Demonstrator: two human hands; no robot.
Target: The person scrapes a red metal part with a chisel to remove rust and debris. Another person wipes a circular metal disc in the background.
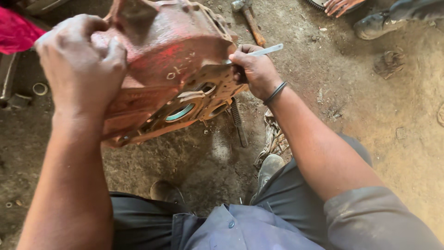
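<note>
Rust-red cast metal makes up the large machine housing (171,60) that is held up off the dirt floor (370,115), between the person's knees and above the two dusty shoes. The left hand (78,65) is wrapped over the housing's upper left corner, fingers curled and pressed against the casting. The right hand (254,69) is closed around a thin, flat, silver-grey metal strip (261,52), whose end is laid against the edge of the housing's flat flange (194,104), where round bores and bolt holes can be seen.

The housing is judged to be heavy and fully rigid; no flex is to be expected, and its weight is probably carried largely by the left arm. Its surface looks dry, rough and gritty with flaking paint, so slipping is judged unlikely, though the flange rim may be sharp. The thick outer corners and the body wall are thought to be the safest places for a hold, the machined face being better left untouched. The strip is light and springy by comparison and is best pinched close to its working end.

A wooden-handled hammer (249,21) lies on the ground beyond, well apart, and another person's hand (342,5) and shoe (377,24) are seen at the top edge. A dark ribbed file-like bar (238,122) lies beneath the housing.
</note>
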